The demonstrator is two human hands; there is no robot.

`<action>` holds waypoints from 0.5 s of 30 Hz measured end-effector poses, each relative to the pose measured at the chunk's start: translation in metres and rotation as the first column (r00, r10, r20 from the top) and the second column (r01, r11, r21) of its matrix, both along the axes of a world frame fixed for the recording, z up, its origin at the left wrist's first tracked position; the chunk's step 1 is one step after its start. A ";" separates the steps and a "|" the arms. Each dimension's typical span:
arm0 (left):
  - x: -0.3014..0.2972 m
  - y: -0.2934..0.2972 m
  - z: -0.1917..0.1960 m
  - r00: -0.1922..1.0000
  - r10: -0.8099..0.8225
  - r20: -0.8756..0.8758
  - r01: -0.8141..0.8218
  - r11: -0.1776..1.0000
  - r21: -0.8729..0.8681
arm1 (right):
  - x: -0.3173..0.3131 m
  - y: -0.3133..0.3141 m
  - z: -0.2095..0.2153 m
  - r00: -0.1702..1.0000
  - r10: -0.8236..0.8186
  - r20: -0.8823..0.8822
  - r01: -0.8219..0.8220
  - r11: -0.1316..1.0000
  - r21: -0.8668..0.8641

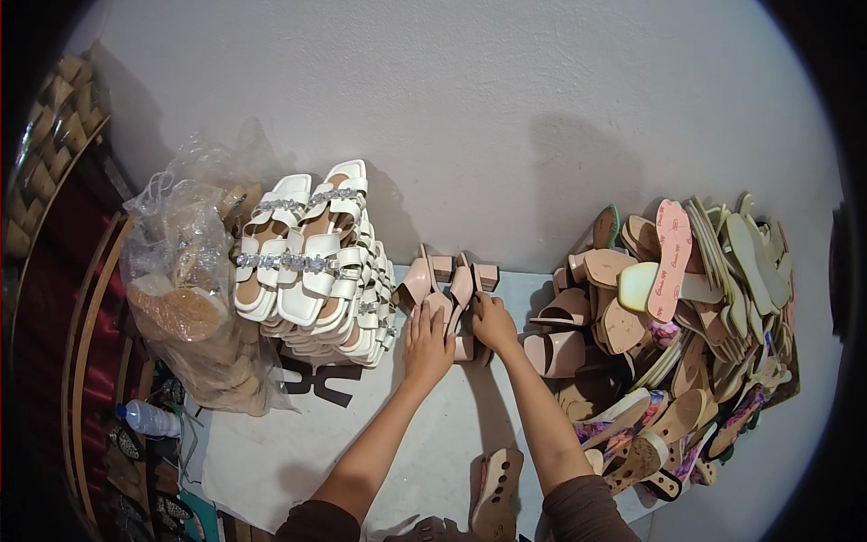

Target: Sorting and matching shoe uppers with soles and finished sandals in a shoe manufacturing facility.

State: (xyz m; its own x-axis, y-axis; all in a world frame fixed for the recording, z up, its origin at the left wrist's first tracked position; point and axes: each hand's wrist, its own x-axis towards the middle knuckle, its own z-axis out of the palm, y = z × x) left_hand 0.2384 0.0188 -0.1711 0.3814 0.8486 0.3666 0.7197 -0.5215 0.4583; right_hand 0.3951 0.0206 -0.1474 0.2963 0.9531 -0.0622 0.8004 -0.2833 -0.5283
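Several pale pink block-heeled sandals (461,287) lie close together on the white-topped table (298,479), near the wall. My left hand (427,348) rests on the left part of this cluster, its fingers stretched out over a pink upper. On the right side, my right hand (493,325) has its fingers bent round the edge of a sandal; its fingertips are partly hidden. Block heels point toward the wall and to the right. Another pink piece shows between my wrists.
A stack of white slide sandals (312,262) with jewelled straps stands left, beside clear plastic bags (194,307) of shoe parts. Insoles and shoes form a heap (686,334) on the right. A perforated wooden sole piece (497,495) lies near me; a water bottle (149,419) is far left.
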 end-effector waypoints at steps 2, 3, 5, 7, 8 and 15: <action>0.005 0.004 -0.004 1.000 -0.008 -0.027 0.008 1.000 -0.023 | 0.006 -0.001 -0.016 0.997 -0.018 -0.071 0.022 0.998 0.054; 0.007 0.004 -0.005 0.998 -0.011 -0.054 0.009 0.999 -0.034 | 0.005 -0.002 -0.024 0.994 -0.012 -0.111 0.033 0.982 0.186; 0.007 0.006 -0.008 0.998 -0.009 -0.058 0.006 0.999 -0.042 | -0.002 -0.005 -0.023 0.979 0.025 -0.203 0.049 0.935 0.350; 0.009 0.005 -0.008 0.998 -0.007 -0.056 0.005 0.999 -0.043 | -0.003 -0.010 -0.024 0.984 0.023 -0.179 0.051 0.917 0.396; 0.010 0.002 -0.006 0.998 -0.017 -0.054 0.014 0.999 -0.046 | -0.003 -0.014 -0.024 0.988 0.025 -0.153 0.046 0.894 0.445; 0.007 -0.034 0.022 0.990 -0.087 0.109 0.090 0.996 -0.022 | -0.024 -0.079 0.040 0.939 0.238 -0.250 -0.048 0.809 0.586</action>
State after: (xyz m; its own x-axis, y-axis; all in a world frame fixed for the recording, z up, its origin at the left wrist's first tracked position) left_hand 0.2449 -0.0156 -0.1488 0.4148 0.8232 0.3877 0.6168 -0.5676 0.5454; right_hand 0.3712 -0.0588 -0.1069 0.2108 0.8747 0.4364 0.5843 0.2451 -0.7736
